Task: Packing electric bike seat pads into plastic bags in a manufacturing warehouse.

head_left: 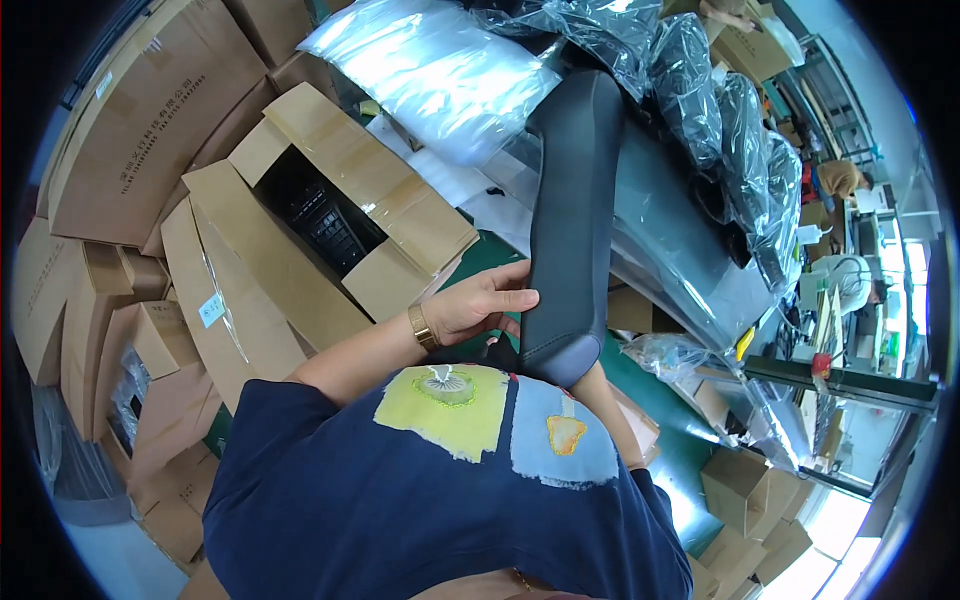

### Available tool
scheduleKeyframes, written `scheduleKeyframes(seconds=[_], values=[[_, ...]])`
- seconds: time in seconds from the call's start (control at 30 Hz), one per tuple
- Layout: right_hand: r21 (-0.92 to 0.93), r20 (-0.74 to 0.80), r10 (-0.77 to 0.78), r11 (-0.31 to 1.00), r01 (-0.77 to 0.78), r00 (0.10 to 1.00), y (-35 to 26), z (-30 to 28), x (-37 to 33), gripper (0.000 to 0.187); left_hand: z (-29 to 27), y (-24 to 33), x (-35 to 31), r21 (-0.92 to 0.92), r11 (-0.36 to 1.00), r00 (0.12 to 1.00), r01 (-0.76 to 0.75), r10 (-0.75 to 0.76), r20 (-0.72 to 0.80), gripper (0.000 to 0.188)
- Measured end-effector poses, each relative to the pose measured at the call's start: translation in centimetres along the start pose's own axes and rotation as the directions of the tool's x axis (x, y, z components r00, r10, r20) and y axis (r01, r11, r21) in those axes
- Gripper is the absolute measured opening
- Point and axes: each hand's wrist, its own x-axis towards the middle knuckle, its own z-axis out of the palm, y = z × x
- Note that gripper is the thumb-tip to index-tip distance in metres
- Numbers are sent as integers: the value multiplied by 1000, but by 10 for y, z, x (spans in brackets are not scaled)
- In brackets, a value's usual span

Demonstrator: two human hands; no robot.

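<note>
With my left hand (485, 303) I am grasping a long, black, padded bar with a smooth leathery cover (575, 210); my thumb is pressing on its left edge near the lower end, and my other fingers are curling toward its underside. My right forearm (615, 415) is passing beneath the rounded lower end, which is hiding the hand, so I cannot tell what that grip is doing. The padded bar is lying in front of my chest, its long axis running away from me and leaning slightly rightward at the top. Its rounded, seamed end is pointing toward me, while its broader far end is pointing away, reaching between a shiny translucent plastic sheet (430, 75) on the left and black items wrapped in clear plastic (690, 90) on the right. At the upper left, a large brown cardboard carton (150, 60) is showing two lines of dark printed characters on its side. Nearer, a small pale-blue label (212, 310) with dark marks is sticking to an open brown cardboard carton (420, 225), inside which dark ribbed items (335, 230) are showing. A gold-coloured metal band (424, 328) is circling my left wrist.
</note>
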Motion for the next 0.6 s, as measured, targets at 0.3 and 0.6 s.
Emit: scheduleKeyframes(seconds=[0.3, 0.6], values=[[-324, 119, -210, 916, 238, 970, -6, 15, -21, 47, -3, -1, 17, 143, 988, 995, 54, -41, -92, 35], [9, 56, -157, 988, 157, 986, 4, -14, 11, 55, 11, 21, 17, 412, 909, 992, -63, 100, -70, 30]])
